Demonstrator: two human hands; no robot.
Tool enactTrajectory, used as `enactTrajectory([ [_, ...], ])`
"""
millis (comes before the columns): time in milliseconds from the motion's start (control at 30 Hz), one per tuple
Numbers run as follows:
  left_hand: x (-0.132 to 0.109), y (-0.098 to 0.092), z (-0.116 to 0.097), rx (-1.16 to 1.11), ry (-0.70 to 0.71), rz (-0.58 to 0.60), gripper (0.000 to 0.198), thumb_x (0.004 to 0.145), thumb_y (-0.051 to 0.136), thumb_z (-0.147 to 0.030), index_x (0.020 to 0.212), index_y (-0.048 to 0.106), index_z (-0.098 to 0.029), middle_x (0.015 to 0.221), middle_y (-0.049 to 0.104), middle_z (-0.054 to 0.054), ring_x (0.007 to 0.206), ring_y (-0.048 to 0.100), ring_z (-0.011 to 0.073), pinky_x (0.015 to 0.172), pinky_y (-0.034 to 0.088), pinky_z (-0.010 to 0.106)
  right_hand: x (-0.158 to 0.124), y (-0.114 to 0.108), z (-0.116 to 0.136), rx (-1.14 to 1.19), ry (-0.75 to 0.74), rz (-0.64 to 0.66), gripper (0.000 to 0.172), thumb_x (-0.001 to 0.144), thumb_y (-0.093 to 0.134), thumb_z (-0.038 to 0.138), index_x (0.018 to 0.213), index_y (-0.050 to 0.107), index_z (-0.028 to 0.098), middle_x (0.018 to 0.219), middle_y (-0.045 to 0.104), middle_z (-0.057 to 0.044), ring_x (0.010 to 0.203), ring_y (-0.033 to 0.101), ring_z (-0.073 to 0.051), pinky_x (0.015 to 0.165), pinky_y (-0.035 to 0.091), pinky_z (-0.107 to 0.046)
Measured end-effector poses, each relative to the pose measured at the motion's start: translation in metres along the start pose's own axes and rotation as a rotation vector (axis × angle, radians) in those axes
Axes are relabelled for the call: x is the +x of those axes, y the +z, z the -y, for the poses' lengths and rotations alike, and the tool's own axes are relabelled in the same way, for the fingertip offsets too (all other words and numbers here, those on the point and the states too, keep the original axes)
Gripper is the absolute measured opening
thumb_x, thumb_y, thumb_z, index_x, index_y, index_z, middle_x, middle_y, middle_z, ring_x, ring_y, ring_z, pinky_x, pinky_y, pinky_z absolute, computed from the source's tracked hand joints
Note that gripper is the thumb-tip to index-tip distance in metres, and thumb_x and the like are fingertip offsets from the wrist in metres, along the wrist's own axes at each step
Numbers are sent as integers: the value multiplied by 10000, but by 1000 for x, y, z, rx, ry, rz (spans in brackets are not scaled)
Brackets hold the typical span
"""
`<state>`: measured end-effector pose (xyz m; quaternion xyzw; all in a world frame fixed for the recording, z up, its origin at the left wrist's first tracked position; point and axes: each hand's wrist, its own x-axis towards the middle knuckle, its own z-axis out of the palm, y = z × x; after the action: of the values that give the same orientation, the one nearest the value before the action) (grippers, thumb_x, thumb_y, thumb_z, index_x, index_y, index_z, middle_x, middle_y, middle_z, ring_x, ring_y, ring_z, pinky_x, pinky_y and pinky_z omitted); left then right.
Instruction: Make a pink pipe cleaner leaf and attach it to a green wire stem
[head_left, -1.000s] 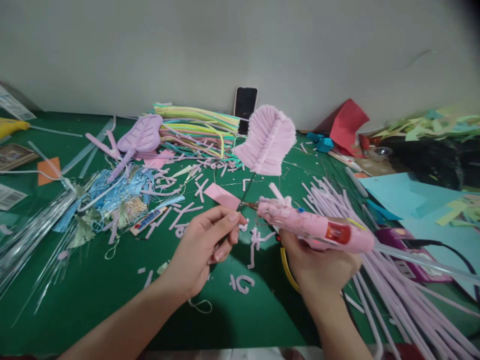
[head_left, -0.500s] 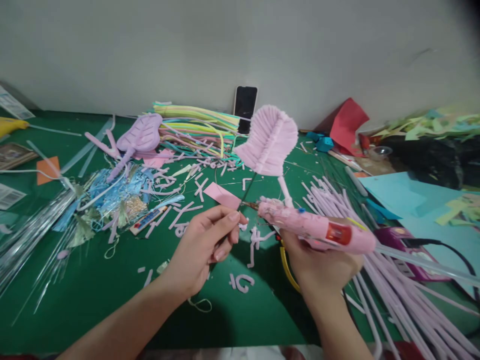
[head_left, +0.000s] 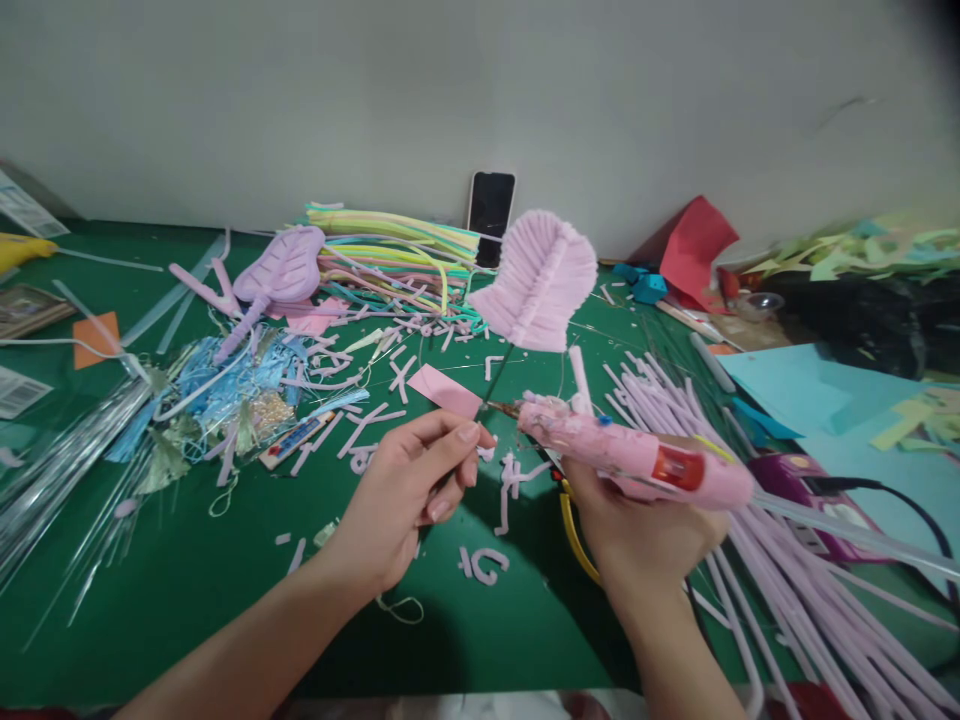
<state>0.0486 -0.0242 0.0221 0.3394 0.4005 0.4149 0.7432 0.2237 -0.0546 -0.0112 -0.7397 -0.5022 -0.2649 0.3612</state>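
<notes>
My left hand (head_left: 420, 480) pinches the thin dark wire stem (head_left: 496, 378) of a fuzzy pink leaf (head_left: 536, 285), which stands upright above the green table. My right hand (head_left: 641, 520) is wrapped round a pink glue gun (head_left: 622, 450), a clear glue stick trailing from its rear. The gun's tip is close to the stem, just above my left fingertips; whether they touch cannot be made out. Beside the fingertips lies a pink paper strip (head_left: 444, 390). Part of a yellow-handled tool (head_left: 576, 535) shows beneath my right hand.
Cut lilac pieces (head_left: 484, 565) litter the green table (head_left: 480, 640). A purple leaf (head_left: 279, 265) and blue tassels (head_left: 217, 385) are at the left. Behind are coloured stems (head_left: 397, 235) and a phone (head_left: 491, 205). Long lilac stems (head_left: 795, 610) and blue paper (head_left: 795, 390) occupy the right.
The glue gun has shifted very slightly to the right. My left hand and the pink leaf look almost unmoved.
</notes>
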Motion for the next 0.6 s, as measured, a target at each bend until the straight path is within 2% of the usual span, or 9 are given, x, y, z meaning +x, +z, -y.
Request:
enactTrajectory([
  [400, 0, 1, -1, 1, 7, 0, 207, 814, 687, -331, 755, 636, -139, 574, 540, -50, 343, 324, -19, 349, 143, 144, 3, -2, 1, 22, -33, -29, 378, 682, 713, 514, 656, 541, 179, 556, 527, 5, 440, 502, -148, 445, 311, -249],
  [600, -1, 0, -1, 1, 8, 9, 205, 818, 685, -330, 750, 639, -142, 567, 537, -52, 342, 321, -19, 349, 146, 144, 2, -2, 3, 4, -22, -26, 409, 653, 730, 549, 642, 536, 189, 535, 534, 5, 398, 475, -135, 413, 280, -244],
])
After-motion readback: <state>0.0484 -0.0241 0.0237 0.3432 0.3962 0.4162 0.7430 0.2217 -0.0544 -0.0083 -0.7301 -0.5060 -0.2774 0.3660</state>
